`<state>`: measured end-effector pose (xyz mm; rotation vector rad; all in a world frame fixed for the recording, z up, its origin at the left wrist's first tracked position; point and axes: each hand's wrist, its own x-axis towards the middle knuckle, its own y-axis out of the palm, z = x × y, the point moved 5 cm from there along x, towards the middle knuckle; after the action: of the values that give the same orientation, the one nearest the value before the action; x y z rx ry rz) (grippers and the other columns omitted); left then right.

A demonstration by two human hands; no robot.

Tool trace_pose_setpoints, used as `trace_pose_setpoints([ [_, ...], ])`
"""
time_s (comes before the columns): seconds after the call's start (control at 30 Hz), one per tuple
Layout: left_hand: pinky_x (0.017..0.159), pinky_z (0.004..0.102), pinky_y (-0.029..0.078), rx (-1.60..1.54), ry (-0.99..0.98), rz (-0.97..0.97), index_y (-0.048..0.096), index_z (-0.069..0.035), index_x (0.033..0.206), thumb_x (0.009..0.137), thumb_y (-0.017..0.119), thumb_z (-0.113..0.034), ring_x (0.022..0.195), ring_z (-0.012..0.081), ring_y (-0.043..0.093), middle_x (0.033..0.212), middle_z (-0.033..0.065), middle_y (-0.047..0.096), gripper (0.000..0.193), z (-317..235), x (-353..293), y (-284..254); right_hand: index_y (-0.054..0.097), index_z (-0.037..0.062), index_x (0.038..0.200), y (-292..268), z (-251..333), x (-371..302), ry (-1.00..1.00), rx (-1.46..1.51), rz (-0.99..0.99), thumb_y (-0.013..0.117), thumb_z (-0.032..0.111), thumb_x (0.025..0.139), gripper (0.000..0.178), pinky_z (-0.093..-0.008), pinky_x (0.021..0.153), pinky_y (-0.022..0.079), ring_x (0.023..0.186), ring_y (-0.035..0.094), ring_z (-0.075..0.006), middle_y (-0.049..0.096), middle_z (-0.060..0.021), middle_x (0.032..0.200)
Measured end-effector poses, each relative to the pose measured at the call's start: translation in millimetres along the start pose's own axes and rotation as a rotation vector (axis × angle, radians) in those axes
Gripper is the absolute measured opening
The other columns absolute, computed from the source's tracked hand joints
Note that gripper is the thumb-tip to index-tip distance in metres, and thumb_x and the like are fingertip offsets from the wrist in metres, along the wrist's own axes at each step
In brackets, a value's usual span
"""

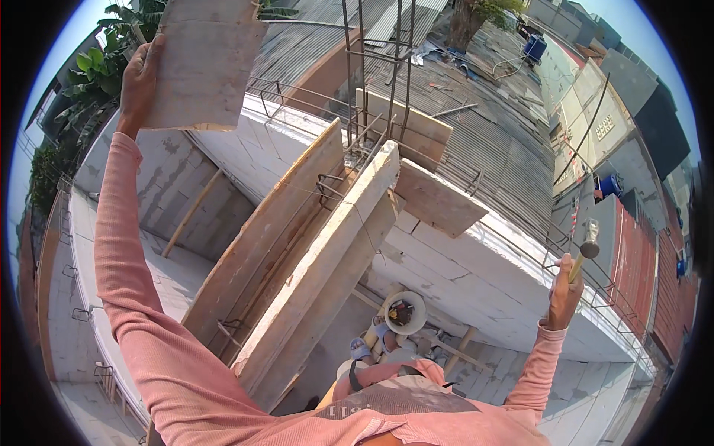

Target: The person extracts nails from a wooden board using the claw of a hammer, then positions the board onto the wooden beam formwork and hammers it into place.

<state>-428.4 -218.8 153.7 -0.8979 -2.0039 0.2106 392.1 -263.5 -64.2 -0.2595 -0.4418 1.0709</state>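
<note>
My left hand (141, 80) grips the edge of a greyish plywood board (204, 67), held up at the upper left with its lower edge ragged. Out to the right, my right hand (563, 297) is closed around the handle of a hammer (588, 249), whose head points upward. Between my arms runs a wooden formwork trough (312, 256) with two long side boards, and bent steel bars show inside it. Neither hand touches the formwork.
Upright rebar (378, 70) rises at the trough's far end, with smaller plywood pieces (442, 197) beside it. White block walls (461, 260) run below. A white bucket (405, 312) stands near my feet. Corrugated roofing (483, 141) spreads beyond. A wooden pole (192, 212) leans at left.
</note>
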Motion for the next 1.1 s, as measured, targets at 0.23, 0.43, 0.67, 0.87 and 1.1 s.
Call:
trace_pose_setpoints([
  [0.23, 0.083, 0.0246, 0.049, -0.363, -0.052, 0.239, 0.068, -0.001, 0.119, 0.102, 0.057, -0.052, 0.088, 0.0091, 0.063, 0.098, 0.0036, 0.070, 0.055, -231.6, -8.9, 102.0, 0.060, 0.0037, 0.109, 41.5, 26.7, -60.5, 0.396, 0.451, 0.527, 0.062, 0.034, 0.100, 0.032, -0.0189, 0.044, 0.032, 0.051, 0.039, -0.0020, 0.045, 0.0040, 0.072],
  [0.43, 0.083, 0.0252, 0.050, -0.408, 0.089, 0.542, 0.068, 0.001, 0.120, 0.102, 0.057, -0.051, 0.089, 0.0099, 0.063, 0.098, 0.0040, 0.070, 0.056, -366.6, -76.2, 272.6, 0.056, 0.0017, 0.119, 39.0, 22.8, -78.2, 0.354, 0.729, 0.326, 0.058, 0.036, 0.104, 0.037, -0.0212, 0.048, 0.042, 0.055, 0.045, -0.0049, 0.051, 0.0006, 0.081],
  [0.67, 0.079, 0.0227, 0.049, -0.855, -0.117, 0.661, 0.068, 0.003, 0.116, 0.105, 0.056, -0.044, 0.089, 0.0084, 0.060, 0.097, 0.0044, 0.069, 0.050, -362.9, -265.2, 375.8, 0.051, 0.0121, 0.122, -51.6, -33.2, -106.0, 0.301, 0.814, -0.043, 0.059, 0.040, 0.103, 0.034, -0.0182, 0.039, 0.032, 0.048, 0.039, -0.0009, 0.049, 0.0026, 0.076],
  [0.87, 0.075, 0.0221, 0.044, -0.843, -0.506, 0.804, 0.067, 0.002, 0.114, 0.105, 0.056, -0.044, 0.083, 0.0058, 0.051, 0.090, -0.0016, 0.062, 0.048, -242.4, -468.5, 380.0, 0.050, 0.0136, 0.105, -84.4, -56.1, -143.7, 0.429, 0.759, 0.086, 0.061, 0.036, 0.103, 0.025, -0.0186, 0.033, 0.027, 0.041, 0.032, -0.0007, 0.041, 0.0041, 0.067],
  [1.1, 0.086, 0.0250, 0.047, -0.874, -0.709, 0.877, 0.065, 0.002, 0.121, 0.100, 0.066, -0.041, 0.092, 0.0091, 0.056, 0.101, 0.0022, 0.068, 0.048, -244.4, -527.5, 373.5, 0.055, 0.0006, 0.127, -67.6, -69.1, -148.1, 0.257, 0.729, 0.155, 0.052, 0.050, 0.105, 0.054, -0.0178, 0.045, 0.031, 0.052, 0.036, -0.0008, 0.037, 0.0076, 0.068],
])
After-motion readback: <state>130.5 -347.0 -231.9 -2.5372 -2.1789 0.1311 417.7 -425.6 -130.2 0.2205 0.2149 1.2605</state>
